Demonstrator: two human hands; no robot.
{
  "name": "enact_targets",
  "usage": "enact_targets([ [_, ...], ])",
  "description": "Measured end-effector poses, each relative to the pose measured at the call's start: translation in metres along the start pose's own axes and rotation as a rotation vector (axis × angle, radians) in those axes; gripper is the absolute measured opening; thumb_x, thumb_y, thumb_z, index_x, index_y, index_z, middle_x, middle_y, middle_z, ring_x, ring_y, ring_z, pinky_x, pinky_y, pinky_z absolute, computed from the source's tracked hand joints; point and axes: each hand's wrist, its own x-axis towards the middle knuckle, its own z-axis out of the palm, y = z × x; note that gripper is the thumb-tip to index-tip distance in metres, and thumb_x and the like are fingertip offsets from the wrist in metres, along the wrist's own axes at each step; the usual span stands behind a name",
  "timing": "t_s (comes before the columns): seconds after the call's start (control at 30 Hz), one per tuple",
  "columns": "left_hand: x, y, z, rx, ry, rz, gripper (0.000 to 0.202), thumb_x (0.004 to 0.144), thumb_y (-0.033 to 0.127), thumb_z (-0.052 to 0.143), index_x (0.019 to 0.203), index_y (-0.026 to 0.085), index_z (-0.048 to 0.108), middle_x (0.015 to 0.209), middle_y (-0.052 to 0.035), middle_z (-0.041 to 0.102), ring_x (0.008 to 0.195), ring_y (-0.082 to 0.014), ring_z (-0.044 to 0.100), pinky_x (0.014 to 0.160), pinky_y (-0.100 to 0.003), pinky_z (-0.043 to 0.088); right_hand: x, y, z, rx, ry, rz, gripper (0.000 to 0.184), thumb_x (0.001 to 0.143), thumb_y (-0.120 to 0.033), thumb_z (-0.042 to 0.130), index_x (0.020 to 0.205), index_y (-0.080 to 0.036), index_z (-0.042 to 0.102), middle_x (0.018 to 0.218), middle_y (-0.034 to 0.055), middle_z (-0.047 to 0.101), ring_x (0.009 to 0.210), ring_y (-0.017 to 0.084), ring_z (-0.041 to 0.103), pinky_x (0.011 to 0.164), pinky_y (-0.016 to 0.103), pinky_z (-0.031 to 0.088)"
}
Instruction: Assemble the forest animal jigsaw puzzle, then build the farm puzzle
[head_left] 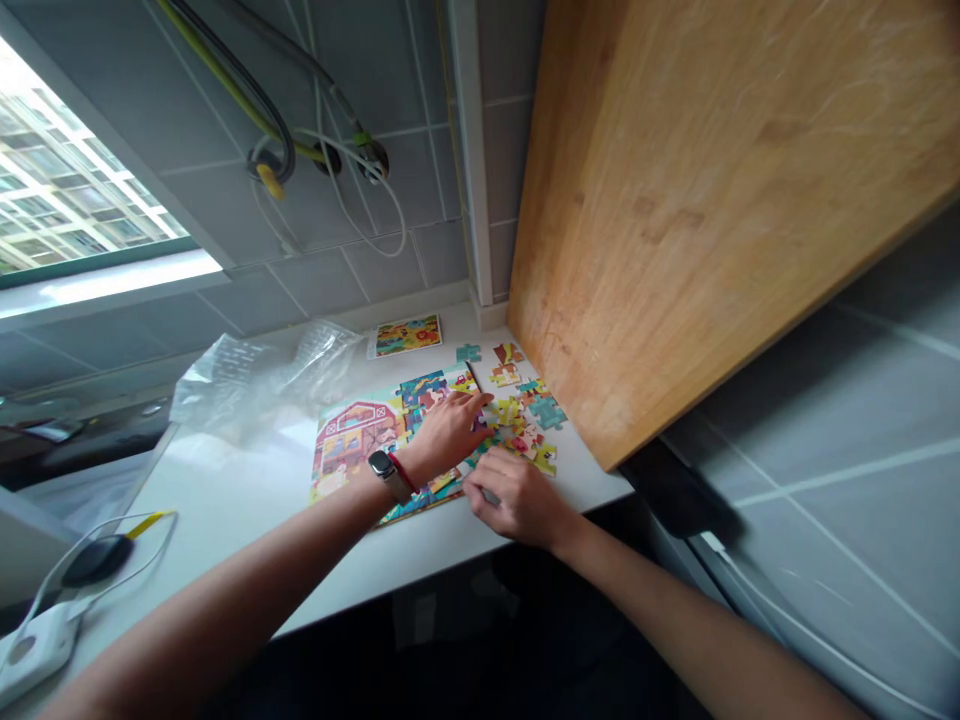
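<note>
And here's the big white worktop (217,510), with a wooden panel (720,200) standing slanted along its right edge; if that's only leaning, a bump at its foot could bring it down across the play. Toward the far left corner sprawls a crumpled clear plastic bag (262,375), and whether anything's inside, nobody can tell from here.

Centre stage, the jigsaw puzzle (360,435) lies flat near the worktop's near edge, coloured pieces on its right part, a paler barn scene on its left. Over it goes the left hand (448,432), palm down, fingers spread apart! Just beside, the right hand (516,492) is curled low by the near edge; whether it pinches a piece can't be told, and a careless sweep there could send one overboard. By the far edge, a picture card (409,336); toward the right edge, scattered loose pieces (545,411), some overlapping.
</note>
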Motion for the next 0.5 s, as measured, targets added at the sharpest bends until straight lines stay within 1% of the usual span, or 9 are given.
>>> enact_targets([
  [0.07, -0.002, -0.004, 0.005, -0.031, 0.048, 0.008, 0.04, 0.095, 0.023, 0.068, 0.135, 0.02, 0.06, 0.124, -0.0126, 0.073, 0.12, -0.0311, 0.067, 0.104, -0.046, 0.055, 0.003, -0.001, -0.005, -0.074, 0.109, 0.107, 0.02, 0.099, -0.019, 0.054, 0.093, -0.022, 0.073, 0.092, 0.009, 0.072, 0.097, 0.026, 0.064, 0.092, 0.043, 0.055],
  [0.1, -0.004, -0.005, 0.006, -0.05, 0.062, 0.019, 0.038, 0.095, 0.021, 0.066, 0.133, 0.021, 0.06, 0.124, -0.0119, 0.073, 0.118, -0.0303, 0.067, 0.102, -0.045, 0.055, 0.005, -0.001, -0.007, -0.124, 0.144, 0.168, 0.021, 0.099, -0.019, 0.054, 0.101, -0.021, 0.075, 0.103, 0.0111, 0.074, 0.107, 0.029, 0.063, 0.1, 0.047, 0.054],
  [0.13, -0.006, -0.006, 0.006, -0.065, 0.07, 0.031, 0.038, 0.094, 0.02, 0.066, 0.132, 0.021, 0.06, 0.123, -0.0111, 0.073, 0.117, -0.0297, 0.067, 0.101, -0.045, 0.055, 0.007, 0.0, -0.01, -0.183, 0.151, 0.226, 0.023, 0.098, -0.019, 0.055, 0.109, -0.021, 0.076, 0.116, 0.013, 0.073, 0.119, 0.031, 0.06, 0.107, 0.051, 0.051],
  [0.17, -0.009, -0.007, 0.006, -0.074, 0.073, 0.039, 0.039, 0.093, 0.019, 0.067, 0.131, 0.022, 0.06, 0.123, -0.0104, 0.073, 0.116, -0.0296, 0.067, 0.101, -0.044, 0.055, 0.009, 0.0, -0.012, -0.248, 0.128, 0.278, 0.027, 0.098, -0.019, 0.057, 0.117, -0.021, 0.075, 0.128, 0.0143, 0.071, 0.13, 0.033, 0.056, 0.113, 0.053, 0.047],
  [0.23, -0.015, -0.008, 0.003, -0.06, 0.084, 0.034, 0.043, 0.089, 0.02, 0.071, 0.13, 0.023, 0.06, 0.123, -0.0099, 0.073, 0.117, -0.0313, 0.066, 0.102, -0.046, 0.054, 0.011, 0.003, -0.017, -0.379, 0.029, 0.362, 0.033, 0.098, -0.02, 0.059, 0.128, -0.019, 0.073, 0.147, 0.0155, 0.063, 0.146, 0.038, 0.045, 0.119, 0.058, 0.041],
  [0.3, -0.022, -0.008, 0.0, -0.031, 0.087, 0.002, 0.047, 0.086, 0.023, 0.075, 0.13, 0.022, 0.06, 0.121, -0.0104, 0.074, 0.118, -0.0339, 0.065, 0.102, -0.049, 0.054, 0.012, 0.006, -0.02, -0.471, -0.076, 0.438, 0.035, 0.099, -0.024, 0.06, 0.131, -0.018, 0.072, 0.155, 0.0167, 0.057, 0.152, 0.041, 0.039, 0.119, 0.063, 0.038],
  [0.37, -0.031, -0.009, -0.005, -0.032, 0.08, -0.052, 0.048, 0.085, 0.024, 0.075, 0.13, 0.022, 0.06, 0.121, -0.0107, 0.073, 0.117, -0.0344, 0.066, 0.1, -0.048, 0.055, 0.011, 0.009, -0.022, -0.517, -0.147, 0.486, 0.035, 0.1, -0.03, 0.061, 0.131, -0.017, 0.072, 0.157, 0.0182, 0.055, 0.153, 0.043, 0.038, 0.119, 0.066, 0.037],
  [0.43, -0.041, -0.01, -0.009, -0.055, 0.065, -0.103, 0.046, 0.086, 0.023, 0.073, 0.13, 0.022, 0.06, 0.122, -0.0107, 0.073, 0.115, -0.0332, 0.068, 0.096, -0.046, 0.057, 0.009, 0.012, -0.022, -0.539, -0.172, 0.501, 0.036, 0.1, -0.033, 0.062, 0.131, -0.018, 0.071, 0.157, 0.0186, 0.055, 0.152, 0.043, 0.039, 0.118, 0.067, 0.037],
  [0.5, -0.052, -0.012, -0.013, -0.068, 0.06, -0.118, 0.046, 0.086, 0.022, 0.071, 0.131, 0.022, 0.06, 0.124, -0.0107, 0.071, 0.115, -0.0323, 0.069, 0.095, -0.045, 0.058, 0.008, 0.014, -0.021, -0.555, -0.172, 0.504, 0.037, 0.1, -0.034, 0.062, 0.133, -0.02, 0.071, 0.158, 0.0183, 0.054, 0.152, 0.043, 0.039, 0.118, 0.067, 0.037],
])
